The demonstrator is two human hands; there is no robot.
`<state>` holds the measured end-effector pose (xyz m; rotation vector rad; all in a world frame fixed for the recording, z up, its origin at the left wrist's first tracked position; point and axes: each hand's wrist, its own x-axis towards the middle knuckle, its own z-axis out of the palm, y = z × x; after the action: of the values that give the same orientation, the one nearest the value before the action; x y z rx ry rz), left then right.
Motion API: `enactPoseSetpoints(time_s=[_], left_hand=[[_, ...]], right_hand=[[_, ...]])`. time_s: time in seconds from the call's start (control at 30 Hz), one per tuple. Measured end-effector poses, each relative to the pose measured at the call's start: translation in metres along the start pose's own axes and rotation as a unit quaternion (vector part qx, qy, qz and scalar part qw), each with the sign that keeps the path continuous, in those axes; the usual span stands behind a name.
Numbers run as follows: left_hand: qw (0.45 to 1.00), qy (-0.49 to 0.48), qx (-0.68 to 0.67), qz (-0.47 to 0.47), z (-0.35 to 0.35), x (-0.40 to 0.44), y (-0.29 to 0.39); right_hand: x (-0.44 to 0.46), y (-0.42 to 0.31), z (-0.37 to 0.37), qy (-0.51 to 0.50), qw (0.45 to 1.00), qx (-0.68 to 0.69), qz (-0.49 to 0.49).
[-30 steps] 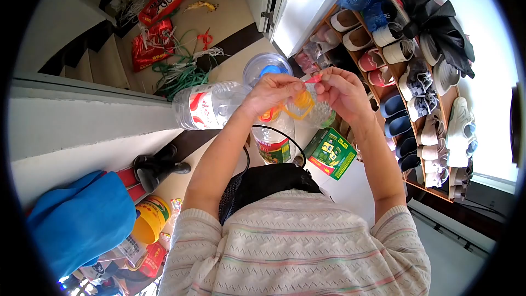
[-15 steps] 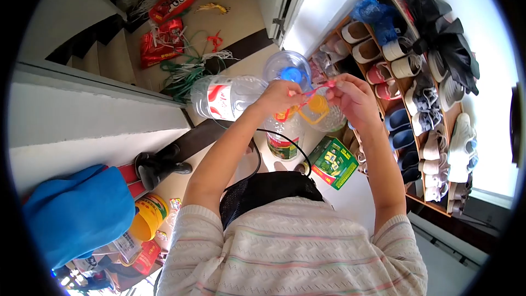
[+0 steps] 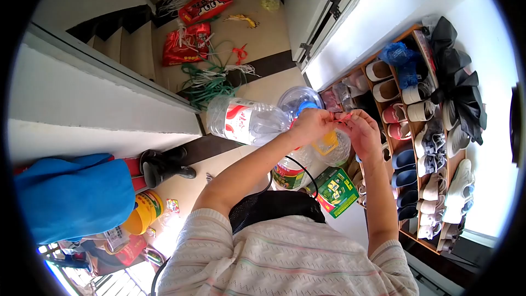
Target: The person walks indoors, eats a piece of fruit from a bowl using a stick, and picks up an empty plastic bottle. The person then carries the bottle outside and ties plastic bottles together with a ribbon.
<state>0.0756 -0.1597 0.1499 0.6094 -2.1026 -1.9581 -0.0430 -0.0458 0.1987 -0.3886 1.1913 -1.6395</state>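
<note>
My left hand (image 3: 312, 127) and my right hand (image 3: 361, 132) are close together over a cluster of large clear plastic bottles. Both are closed in a pinch on a pinkish-red plastic string (image 3: 343, 117) stretched between the fingertips. Under my left hand is a bottle with a blue cap (image 3: 308, 107). A bottle with a red and white label (image 3: 238, 121) lies sideways to the left, its neck end hidden by my left hand. Below my right hand shows a bottle with a yellow handle (image 3: 327, 143). Another bottle, with a green and red label (image 3: 287, 176), is partly covered by my left forearm.
A wooden shoe rack (image 3: 408, 131) full of shoes stands at the right. A green box (image 3: 334, 191) sits near the bottles. Tangled green string (image 3: 211, 85) and red bags (image 3: 186, 44) lie on the floor ahead. Black boots (image 3: 161, 167) and a yellow bucket (image 3: 143, 211) are at the left.
The view has shifted, so the scene sits lower and further right. My hands have come closer together, with less string showing between them.
</note>
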Motion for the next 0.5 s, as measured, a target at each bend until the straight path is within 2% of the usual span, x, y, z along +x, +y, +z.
enactPoseSetpoints(time_s=[0.07,0.17,0.23,0.33,0.43,0.47,0.5], left_hand=[[0.999,0.011,0.03,0.002,-0.009,-0.005,0.011],[0.994,0.005,-0.096,-0.047,-0.024,-0.004,-0.002],[0.99,0.002,-0.12,-0.069,-0.037,-0.007,-0.005],[0.993,0.015,-0.094,-0.075,-0.057,-0.013,-0.013],[0.99,0.036,-0.113,-0.078,-0.068,-0.018,-0.041],[0.987,0.042,-0.132,-0.08,-0.073,-0.019,-0.051],[0.983,0.053,-0.147,-0.093,-0.078,-0.023,-0.054]], right_hand=[[0.006,0.002,0.004,-0.003,1.0,-0.011,-0.001],[0.018,0.008,0.009,-0.024,0.999,-0.032,0.008],[0.027,0.011,0.013,-0.025,0.998,-0.048,0.021],[0.036,0.012,0.03,0.015,0.985,-0.171,0.015],[0.03,-0.013,0.076,0.005,0.962,-0.255,-0.094],[0.025,-0.023,0.09,-0.02,0.964,-0.24,-0.114],[0.016,-0.036,0.106,-0.099,0.957,-0.24,-0.128]])
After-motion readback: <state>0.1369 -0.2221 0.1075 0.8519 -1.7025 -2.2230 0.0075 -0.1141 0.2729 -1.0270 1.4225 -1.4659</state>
